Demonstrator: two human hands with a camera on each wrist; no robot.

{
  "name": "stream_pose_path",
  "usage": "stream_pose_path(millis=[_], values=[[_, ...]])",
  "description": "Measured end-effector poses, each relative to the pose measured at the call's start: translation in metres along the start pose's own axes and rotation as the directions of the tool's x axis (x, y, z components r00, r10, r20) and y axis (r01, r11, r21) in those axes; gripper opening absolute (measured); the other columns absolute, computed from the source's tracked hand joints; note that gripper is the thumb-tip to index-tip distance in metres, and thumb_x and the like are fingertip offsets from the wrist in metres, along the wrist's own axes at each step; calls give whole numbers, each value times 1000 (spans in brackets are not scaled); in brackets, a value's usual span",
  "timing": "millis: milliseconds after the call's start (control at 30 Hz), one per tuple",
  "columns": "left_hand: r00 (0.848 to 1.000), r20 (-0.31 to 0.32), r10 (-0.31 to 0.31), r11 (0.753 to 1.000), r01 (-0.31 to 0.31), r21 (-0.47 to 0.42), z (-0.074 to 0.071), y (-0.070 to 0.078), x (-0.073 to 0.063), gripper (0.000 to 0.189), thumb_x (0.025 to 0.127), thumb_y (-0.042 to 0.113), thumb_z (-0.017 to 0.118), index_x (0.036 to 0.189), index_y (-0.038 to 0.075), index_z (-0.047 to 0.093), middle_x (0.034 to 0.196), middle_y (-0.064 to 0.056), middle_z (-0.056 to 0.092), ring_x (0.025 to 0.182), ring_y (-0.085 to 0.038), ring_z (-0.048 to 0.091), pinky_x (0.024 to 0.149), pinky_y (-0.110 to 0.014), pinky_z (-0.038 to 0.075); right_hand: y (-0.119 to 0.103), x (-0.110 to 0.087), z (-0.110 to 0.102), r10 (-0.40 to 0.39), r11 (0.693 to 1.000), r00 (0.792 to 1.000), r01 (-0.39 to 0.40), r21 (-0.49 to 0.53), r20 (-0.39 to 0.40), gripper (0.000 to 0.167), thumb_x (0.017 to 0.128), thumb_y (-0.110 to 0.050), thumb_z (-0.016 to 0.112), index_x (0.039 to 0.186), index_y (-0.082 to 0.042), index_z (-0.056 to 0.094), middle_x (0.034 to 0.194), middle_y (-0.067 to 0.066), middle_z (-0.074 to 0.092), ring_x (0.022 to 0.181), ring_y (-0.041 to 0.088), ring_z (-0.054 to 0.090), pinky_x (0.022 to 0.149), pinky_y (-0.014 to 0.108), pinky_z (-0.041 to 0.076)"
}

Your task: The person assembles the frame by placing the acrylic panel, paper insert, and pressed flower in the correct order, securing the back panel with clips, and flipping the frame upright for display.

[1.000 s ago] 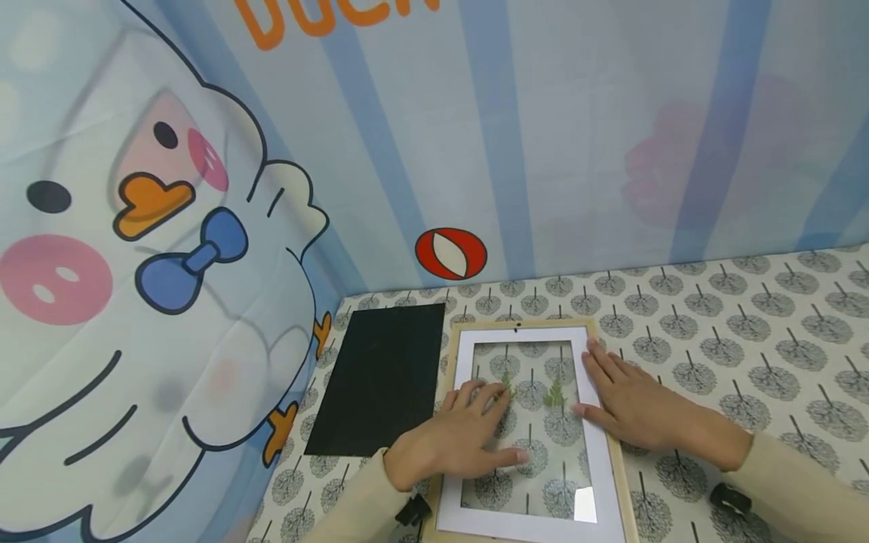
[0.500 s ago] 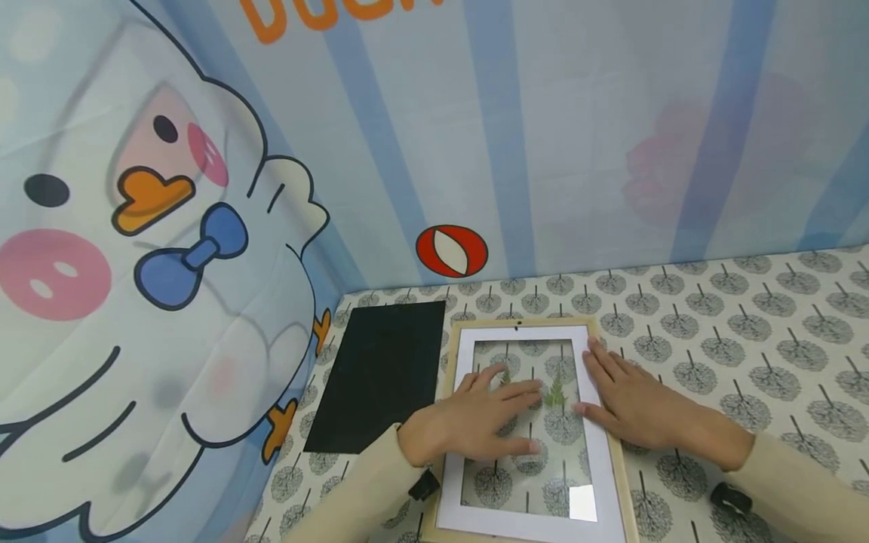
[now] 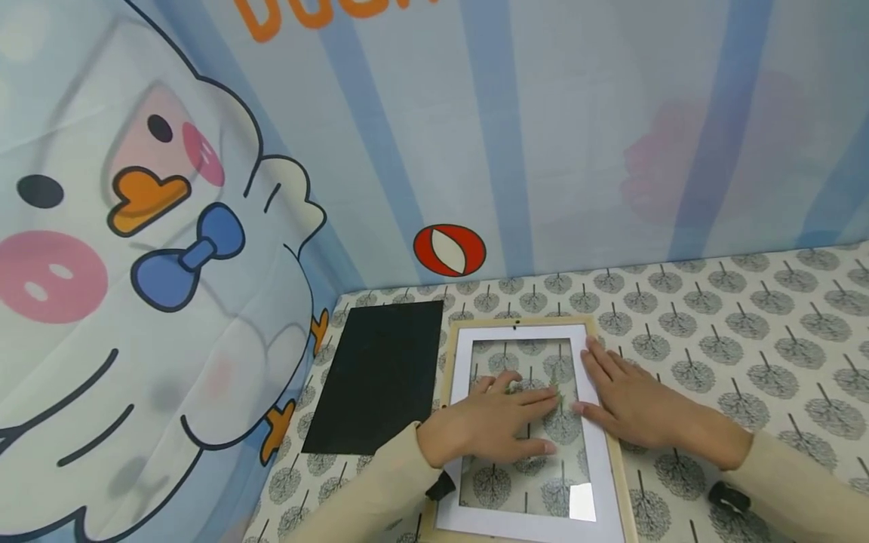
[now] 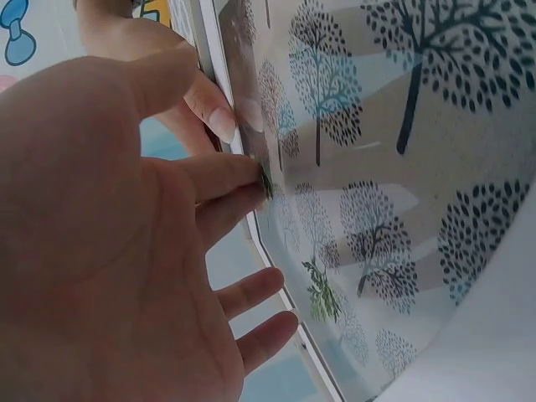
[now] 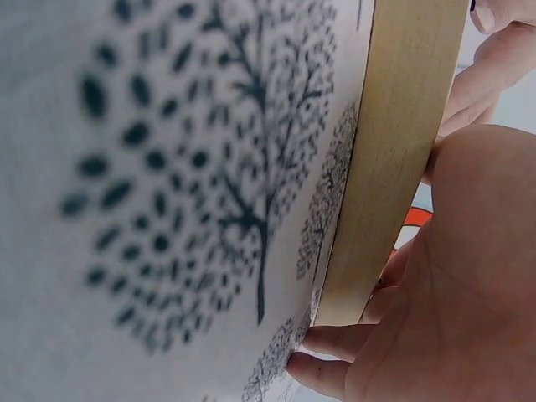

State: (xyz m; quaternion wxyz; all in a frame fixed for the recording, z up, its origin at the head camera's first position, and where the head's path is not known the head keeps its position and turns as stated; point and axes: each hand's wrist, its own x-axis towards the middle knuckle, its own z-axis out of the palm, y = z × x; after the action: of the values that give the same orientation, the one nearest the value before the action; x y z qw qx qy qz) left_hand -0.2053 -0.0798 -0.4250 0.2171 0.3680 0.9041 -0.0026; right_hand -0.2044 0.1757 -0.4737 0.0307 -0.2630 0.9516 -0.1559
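Note:
A wooden picture frame (image 3: 621, 483) lies flat, with a white mat (image 3: 516, 522) inside it around a clear pane (image 3: 502, 498). Two green leaf sprigs are on the pane. My left hand (image 3: 490, 424) is over the pane, index and middle fingertips touching the right sprig (image 4: 266, 181). Its other fingers are spread above the left sprig (image 4: 322, 293), which is mostly covered by the hand in the head view. My right hand (image 3: 631, 400) rests along the frame's right side, fingers extended over the wooden edge and mat; the right wrist view shows its palm beside the wooden rail (image 5: 385, 167).
A black rectangular board (image 3: 376, 377) lies left of the frame. The tablecloth (image 3: 720, 347) has a tree print. A curtain (image 3: 577, 151) with a cartoon duck stands behind and to the left. Black straps (image 3: 729, 496) sit at both wrists.
My left hand has moved right across the pane, from the left sprig to the right one. The right hand and the frame have stayed in place.

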Motion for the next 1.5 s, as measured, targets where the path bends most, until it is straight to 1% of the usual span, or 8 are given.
stream_pose_path(millis=[233, 433, 633, 800, 933, 1067, 1267, 1500], values=[[1000, -14, -10, 1000, 10, 4, 2, 2, -2, 70, 106, 68, 38, 168, 37, 23, 175, 22, 17, 166, -31, 16, 131, -62, 21, -1, 0, 2, -15, 1000, 1000, 15, -4, -11, 87, 109, -53, 50, 159, 15, 28, 170, 36, 15, 151, 61, 29, 120, 71, 34], [998, -62, 10, 1000, -11, -21, 1, -1, -7, 69, 107, 67, 38, 168, 37, 25, 175, 20, 21, 165, -31, 17, 131, -63, 23, -2, 1, 0, -15, 1000, 1000, 15, -1, -4, 88, 108, -53, 50, 159, 15, 28, 169, 37, 15, 151, 61, 28, 121, 71, 33], [992, -113, 47, 997, -53, -47, -6, -13, -15, 65, 110, 57, 44, 166, 25, 35, 173, 9, 32, 157, -25, 32, 127, -54, 34, 1, 3, -13, -13, 995, 996, 4, 104, 87, 90, 108, -55, 50, 159, 15, 26, 169, 39, 9, 152, 63, 22, 121, 74, 28], [987, -151, 57, 986, -79, -145, -16, -30, -23, 60, 111, 44, 50, 162, 14, 41, 168, -3, 39, 155, -27, 36, 126, -45, 38, 5, 4, -26, -1, 985, 986, -27, 169, 167, 92, 107, -58, 50, 161, 13, 24, 171, 37, 4, 153, 64, 15, 122, 75, 23], [986, -168, 0, 965, -44, -260, -22, -43, -32, 58, 111, 40, 52, 161, 13, 42, 167, -8, 38, 154, -30, 33, 124, -49, 40, 5, 4, -27, -30, 995, 989, 16, 98, 144, 93, 106, -56, 55, 160, 14, 26, 170, 39, 8, 149, 68, 20, 119, 75, 30], [980, -192, -46, 943, -21, -333, -25, -54, -43, 57, 111, 39, 53, 161, 13, 43, 167, -11, 36, 158, -36, 27, 127, -56, 35, 5, 5, -29, -35, 998, 993, 29, 54, 115, 92, 104, -56, 58, 160, 12, 31, 170, 37, 13, 149, 67, 24, 119, 74, 33], [957, -264, -118, 915, 2, -403, -23, -75, -59, 57, 110, 37, 56, 160, 11, 44, 168, -17, 34, 159, -40, 25, 125, -61, 35, 3, 6, -29, -48, 998, 993, 42, 52, 107, 92, 102, -54, 63, 157, 14, 34, 168, 39, 17, 148, 67, 26, 118, 73, 34], [901, -361, -239, 894, 59, -445, -21, -107, -81, 57, 109, 34, 58, 159, 8, 45, 163, -16, 43, 150, -42, 42, 119, -60, 43, -4, 9, -44, -40, 991, 998, 32, 127, 56, 91, 104, -53, 60, 159, 14, 30, 168, 39, 15, 152, 62, 23, 123, 71, 26]])
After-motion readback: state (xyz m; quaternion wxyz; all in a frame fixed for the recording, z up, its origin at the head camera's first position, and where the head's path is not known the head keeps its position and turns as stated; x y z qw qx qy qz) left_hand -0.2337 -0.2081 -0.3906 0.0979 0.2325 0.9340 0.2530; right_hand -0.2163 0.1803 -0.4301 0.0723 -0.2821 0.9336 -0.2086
